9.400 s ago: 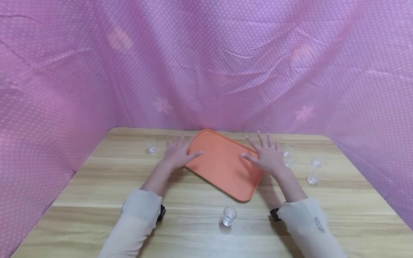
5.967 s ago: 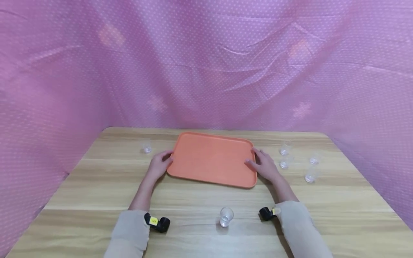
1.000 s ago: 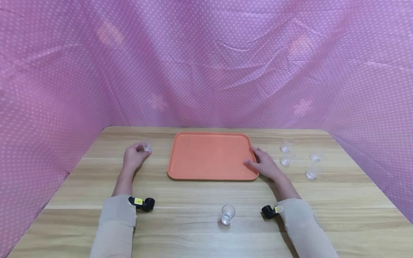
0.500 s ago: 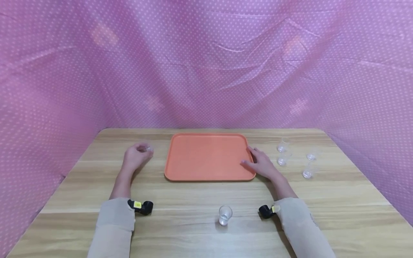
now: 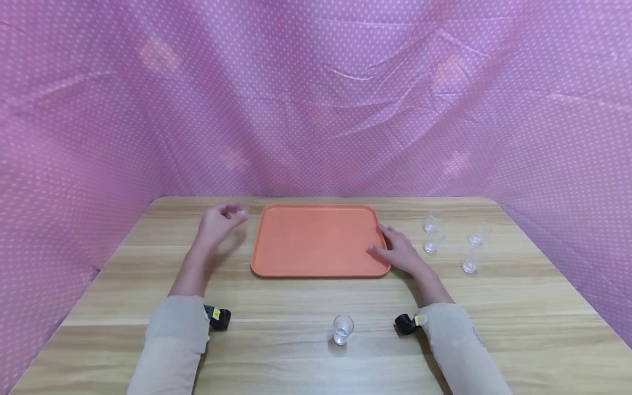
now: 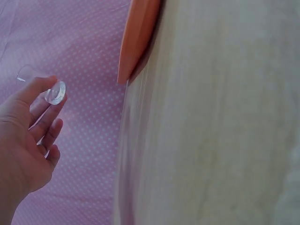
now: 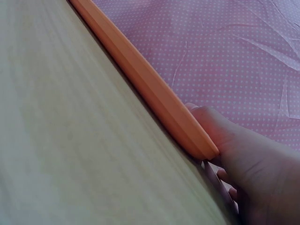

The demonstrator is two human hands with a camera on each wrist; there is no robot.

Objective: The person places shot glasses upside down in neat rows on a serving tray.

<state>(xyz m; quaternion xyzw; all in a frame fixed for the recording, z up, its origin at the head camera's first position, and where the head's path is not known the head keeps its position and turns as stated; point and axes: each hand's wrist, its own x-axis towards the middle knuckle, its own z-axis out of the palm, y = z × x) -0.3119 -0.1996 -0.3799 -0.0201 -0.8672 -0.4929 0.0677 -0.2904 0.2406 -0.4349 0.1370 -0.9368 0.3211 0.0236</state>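
Note:
My left hand (image 5: 216, 226) is raised above the table, left of the orange tray (image 5: 318, 241). Between its thumb and fingers it pinches a small clear shot glass (image 6: 56, 93), whose thick base faces the camera in the left wrist view. The tray lies flat, its long sides roughly parallel to the table's back edge. At the tray's right end my right hand (image 5: 402, 253) holds the rim, thumb over the top and the other fingers along the outside. In the right wrist view those fingers are partly hidden behind the tray corner.
One shot glass (image 5: 343, 329) stands near the front middle of the wooden table (image 5: 276, 340). Several others stand to the right, among them a back glass (image 5: 432, 223) and a front glass (image 5: 470, 265). Pink dotted cloth (image 5: 316, 109) hangs behind and at both sides.
The tray was slanted at first and now sits straight, turned by both hands. My left hand then took hold of the left shot glass, lifted it and moved it rightward. My right hand stays at the tray.

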